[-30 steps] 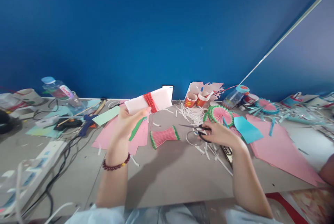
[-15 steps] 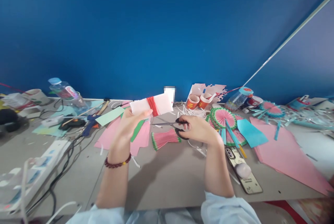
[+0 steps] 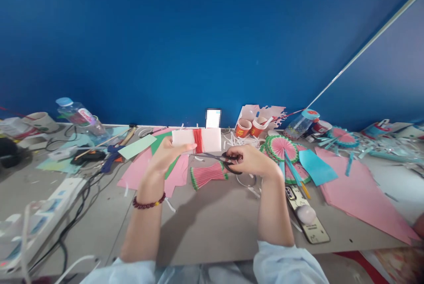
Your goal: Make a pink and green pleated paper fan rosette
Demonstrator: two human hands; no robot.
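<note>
My left hand (image 3: 168,155) is closed on a white card (image 3: 212,139) with red thread (image 3: 198,141) wound round its middle. The thumb lies across the card's front near the thread. In my right hand (image 3: 253,159) is a pair of black-handled scissors (image 3: 232,163), fingers through the loops. The blades point left, just below the card's lower edge; whether they touch the thread I cannot tell. Under the scissors lies a pleated pink paper piece (image 3: 209,175) with green edges. Pink paper (image 3: 135,172) and green paper (image 3: 172,168) lie behind my left hand.
Right of my hands are pleated fans (image 3: 281,149), a blue sheet (image 3: 318,167), a phone (image 3: 313,226) and pink sheets (image 3: 361,195). Paper cups (image 3: 243,128) stand at the back. Leftward are a power strip (image 3: 54,213), black cables (image 3: 74,213) and a bottle (image 3: 77,114).
The card has turned from a tilt to nearly level and sits slightly lower and further right. The scissors stay in my right hand, close below it. The view has shifted slightly.
</note>
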